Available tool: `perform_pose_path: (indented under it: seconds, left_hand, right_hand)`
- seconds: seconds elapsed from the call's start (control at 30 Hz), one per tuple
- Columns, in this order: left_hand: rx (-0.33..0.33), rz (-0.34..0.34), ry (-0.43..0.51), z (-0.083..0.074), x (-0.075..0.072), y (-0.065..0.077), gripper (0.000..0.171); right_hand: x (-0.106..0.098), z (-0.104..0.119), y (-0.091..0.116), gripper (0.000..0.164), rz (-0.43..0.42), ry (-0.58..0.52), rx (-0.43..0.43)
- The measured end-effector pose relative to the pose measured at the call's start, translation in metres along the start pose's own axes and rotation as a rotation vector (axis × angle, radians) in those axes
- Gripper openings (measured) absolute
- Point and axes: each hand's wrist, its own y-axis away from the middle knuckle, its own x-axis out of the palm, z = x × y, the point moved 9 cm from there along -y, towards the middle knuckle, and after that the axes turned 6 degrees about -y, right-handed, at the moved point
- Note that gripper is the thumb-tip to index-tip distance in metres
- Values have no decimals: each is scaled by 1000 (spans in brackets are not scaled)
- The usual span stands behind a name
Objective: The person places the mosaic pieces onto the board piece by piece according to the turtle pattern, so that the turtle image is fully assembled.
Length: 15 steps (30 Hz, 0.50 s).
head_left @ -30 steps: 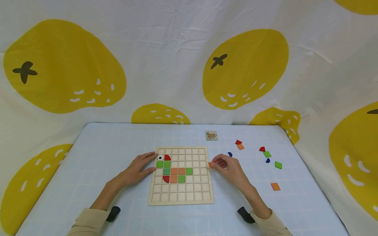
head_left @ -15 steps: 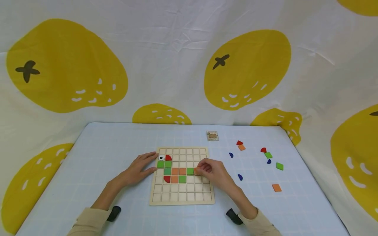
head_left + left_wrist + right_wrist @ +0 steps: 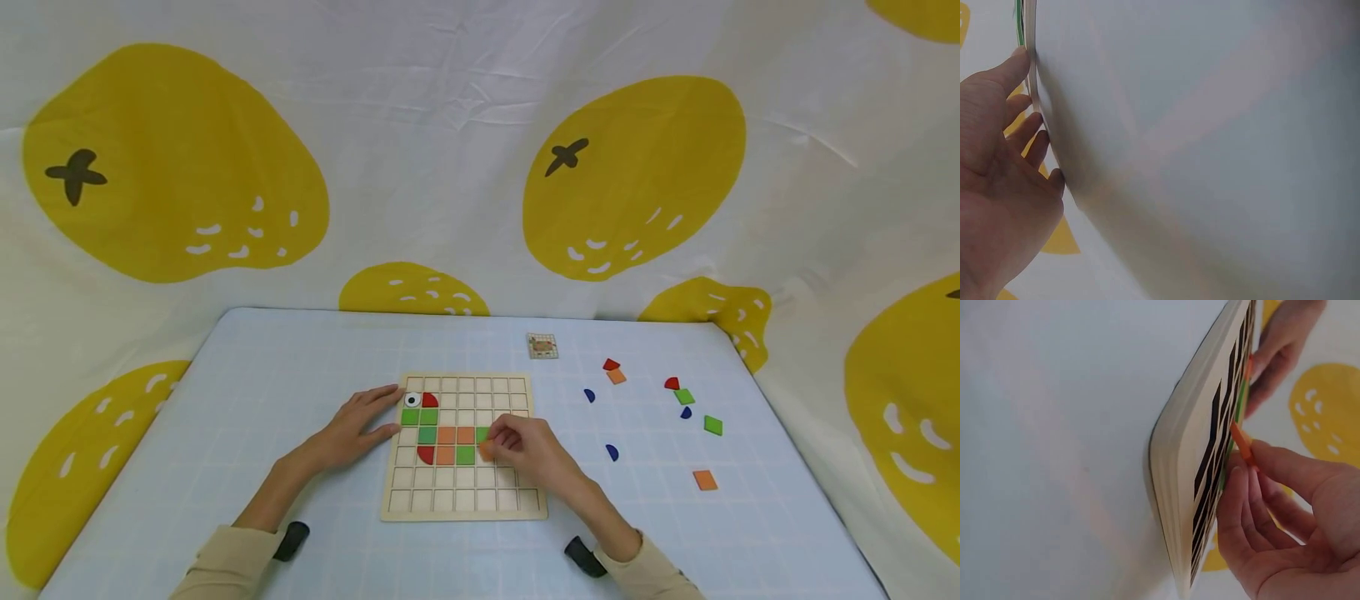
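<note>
A wooden grid board (image 3: 465, 516) lies mid-table, with several green, orange and red tiles and a white eye tile (image 3: 412, 400) set in its squares. Between thumb and fingers my right hand (image 3: 534, 454) pinches an orange square tile (image 3: 487, 451), tilted over the board just right of a green tile (image 3: 465, 455). The right wrist view shows that orange tile (image 3: 1243, 444) on edge, close to the board's surface. My left hand (image 3: 348, 427) rests at the board's left edge, fingers extended; in the left wrist view its fingertips (image 3: 1034, 103) touch the rim.
Right of the board lie loose pieces: blue half-rounds (image 3: 612, 452), red pieces (image 3: 671, 383), green tiles (image 3: 713, 426) and orange tiles (image 3: 705, 480). A small picture card (image 3: 542, 346) is behind the board. A patterned cloth (image 3: 427, 125) hangs behind the table.
My right hand has carried the orange tile leftward from beside the board onto it, then slightly nearer to me, uncovering a blue half-round. The left hand stays at the board's edge.
</note>
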Motion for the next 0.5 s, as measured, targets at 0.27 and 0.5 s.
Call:
perform_pose_path:
  seconds: [0.27, 0.5]
  left_hand:
    - [0, -3, -2, 1, 1, -1, 62]
    - [-4, -5, -9, 1, 1, -1, 62]
  right_hand:
    - [3, 0, 2, 7, 14, 31, -2]
    - [4, 1, 1, 6, 17, 70, 14]
